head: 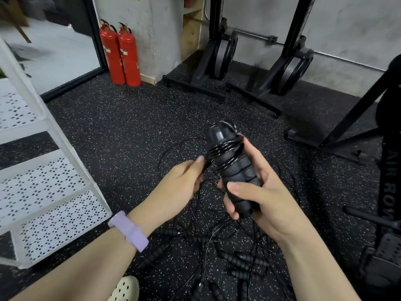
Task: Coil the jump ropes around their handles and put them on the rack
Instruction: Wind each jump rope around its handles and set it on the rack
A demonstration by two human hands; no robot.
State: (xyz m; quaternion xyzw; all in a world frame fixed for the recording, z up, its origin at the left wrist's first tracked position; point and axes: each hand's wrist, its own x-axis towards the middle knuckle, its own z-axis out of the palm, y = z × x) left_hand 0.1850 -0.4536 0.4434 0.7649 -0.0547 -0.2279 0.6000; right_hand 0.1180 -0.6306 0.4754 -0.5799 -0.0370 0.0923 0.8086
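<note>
Only one piece of writing can be read at all: white capitals running down the black machine upright at the right edge of the frame, which seem to spell "AIR ROW", though the letters are cut off and blurred. The labels on the two red fire extinguishers in the upper left are too small to read.

At centre frame the right hand grips a pair of black ribbed jump-rope handles held side by side and tilted upward, thumb laid across the front and fingers curled behind. Thin black cable is wound in several turns around their upper part. The left hand, a lilac wristband on its wrist, pinches the cable just beside the handles, fingers curled.

Below the hands, more jump ropes lie tangled on the speckled rubber floor. A white perforated rack stands at the left edge.
</note>
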